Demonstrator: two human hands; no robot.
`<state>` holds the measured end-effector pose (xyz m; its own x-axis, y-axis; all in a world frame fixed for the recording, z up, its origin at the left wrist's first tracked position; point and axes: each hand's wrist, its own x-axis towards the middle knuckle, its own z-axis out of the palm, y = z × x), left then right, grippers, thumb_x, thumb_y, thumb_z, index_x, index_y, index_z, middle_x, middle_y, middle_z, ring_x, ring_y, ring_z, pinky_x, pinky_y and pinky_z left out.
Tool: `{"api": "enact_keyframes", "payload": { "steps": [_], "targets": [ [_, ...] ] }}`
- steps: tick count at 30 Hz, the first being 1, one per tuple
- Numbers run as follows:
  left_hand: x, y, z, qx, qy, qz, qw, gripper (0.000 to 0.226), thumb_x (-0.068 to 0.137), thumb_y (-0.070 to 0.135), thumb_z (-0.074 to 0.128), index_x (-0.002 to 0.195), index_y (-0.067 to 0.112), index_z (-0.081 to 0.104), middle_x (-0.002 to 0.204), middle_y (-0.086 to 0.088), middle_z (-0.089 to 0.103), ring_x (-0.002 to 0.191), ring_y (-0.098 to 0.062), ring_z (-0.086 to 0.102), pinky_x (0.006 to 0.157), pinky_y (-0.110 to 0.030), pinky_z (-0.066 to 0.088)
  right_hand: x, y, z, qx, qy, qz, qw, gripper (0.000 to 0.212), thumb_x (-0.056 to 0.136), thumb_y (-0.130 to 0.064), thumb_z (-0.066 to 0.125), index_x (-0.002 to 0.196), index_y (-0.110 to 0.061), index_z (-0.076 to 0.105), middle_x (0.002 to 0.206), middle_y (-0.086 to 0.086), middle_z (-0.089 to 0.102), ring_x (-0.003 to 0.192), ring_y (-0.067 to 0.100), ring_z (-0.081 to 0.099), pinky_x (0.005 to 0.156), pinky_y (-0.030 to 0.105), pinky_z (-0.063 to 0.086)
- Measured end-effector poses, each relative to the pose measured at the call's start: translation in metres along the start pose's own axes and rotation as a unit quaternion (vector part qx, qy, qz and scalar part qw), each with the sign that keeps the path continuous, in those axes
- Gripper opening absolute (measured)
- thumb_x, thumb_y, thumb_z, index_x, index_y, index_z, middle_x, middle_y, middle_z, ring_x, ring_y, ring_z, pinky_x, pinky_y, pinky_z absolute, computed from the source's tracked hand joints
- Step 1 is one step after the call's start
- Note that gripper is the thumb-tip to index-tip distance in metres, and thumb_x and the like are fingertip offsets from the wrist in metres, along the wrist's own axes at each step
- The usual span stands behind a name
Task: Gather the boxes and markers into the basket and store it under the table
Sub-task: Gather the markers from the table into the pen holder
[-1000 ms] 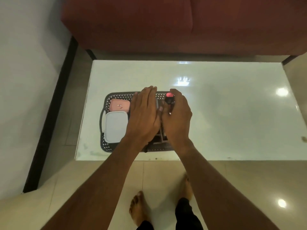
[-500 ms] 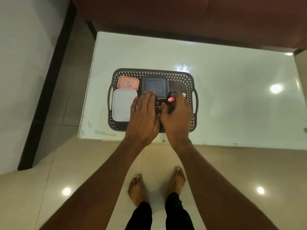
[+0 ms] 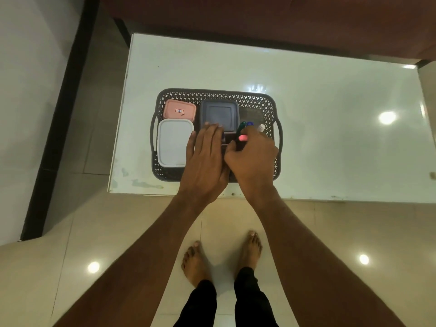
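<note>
- Head view, nearest zone: bare feet stand on the glossy beige tiled floor at the near edge of the white glossy desk.
- Left hand: fingers straight and together, palm down over the near middle of the basket. Fingertips reach the near edge of the dark grey square lidded box. It holds nothing.
- Right hand: fingers curled round a bundle of markers; pink, green, blue and white caps project beyond the knuckles, over the right part of the basket.
- Dark grey perforated plastic basket with side handles: rests on the desk near its front left corner. It contains the white rectangular lidded box at near left and the pink lidded box with a small label beyond it, with the grey box beside the pink one.
- Change: one second ago the hands covered the far rim and the grey box; both have since drawn back toward the near side, exposing that box.
- Judgement: the boxes are gathered. The markers are low over the basket but unreleased. Remaining steps: release them, grip the handles, store the basket under the desk.
- Farthest zone: a dark red sofa stands behind the desk.
</note>
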<state>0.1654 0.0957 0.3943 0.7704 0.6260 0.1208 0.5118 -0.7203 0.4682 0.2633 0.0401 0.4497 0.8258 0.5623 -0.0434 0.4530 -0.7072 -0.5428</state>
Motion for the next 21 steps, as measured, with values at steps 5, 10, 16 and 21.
{"api": "enact_keyframes", "payload": {
  "steps": [5, 10, 16, 21],
  "targets": [
    [-0.001, 0.001, -0.002, -0.001, 0.008, 0.008, 1.0, 0.055, 0.105, 0.033, 0.034, 0.153, 0.005, 0.032, 0.161, -0.013, 0.033, 0.156, -0.026, 0.019, 0.126, -0.051, 0.014, 0.006, -0.003, -0.004, -0.023, -0.024, -0.002, 0.999, 0.025, 0.086, -0.027, 0.066, 0.106, -0.012, 0.065, 0.089, 0.002, 0.07, 0.078, 0.017, 0.063, 0.075, 0.024, 0.049],
    [-0.001, 0.002, 0.0, -0.013, 0.008, 0.005, 1.0, 0.055, 0.105, 0.033, 0.035, 0.153, 0.005, 0.032, 0.161, -0.013, 0.034, 0.156, -0.028, 0.019, 0.126, -0.053, 0.015, 0.003, 0.0, -0.005, -0.018, -0.034, 0.011, 0.999, 0.036, 0.089, -0.032, 0.069, 0.119, -0.013, 0.065, 0.102, 0.003, 0.075, 0.091, 0.019, 0.072, 0.087, 0.027, 0.054],
    [-0.004, 0.003, 0.001, -0.03, 0.028, 0.009, 0.999, 0.053, 0.105, 0.032, 0.036, 0.15, 0.004, 0.038, 0.159, -0.015, 0.036, 0.155, -0.029, 0.021, 0.124, -0.055, 0.018, -0.014, 0.006, -0.002, 0.036, -0.009, -0.004, 0.999, 0.017, 0.093, -0.024, 0.067, 0.105, -0.013, 0.069, 0.1, 0.002, 0.075, 0.084, 0.013, 0.064, 0.094, 0.029, 0.051],
    [-0.008, 0.001, 0.006, -0.04, 0.043, 0.054, 0.997, 0.047, 0.099, 0.03, 0.055, 0.14, 0.009, 0.049, 0.151, -0.016, 0.047, 0.15, -0.033, 0.03, 0.122, -0.059, 0.025, -0.026, 0.024, 0.01, 0.09, 0.002, -0.048, 0.995, 0.02, 0.092, -0.006, 0.065, 0.109, -0.01, 0.074, 0.103, 0.004, 0.077, 0.092, 0.019, 0.072, 0.095, 0.04, 0.059]
  ]
}}
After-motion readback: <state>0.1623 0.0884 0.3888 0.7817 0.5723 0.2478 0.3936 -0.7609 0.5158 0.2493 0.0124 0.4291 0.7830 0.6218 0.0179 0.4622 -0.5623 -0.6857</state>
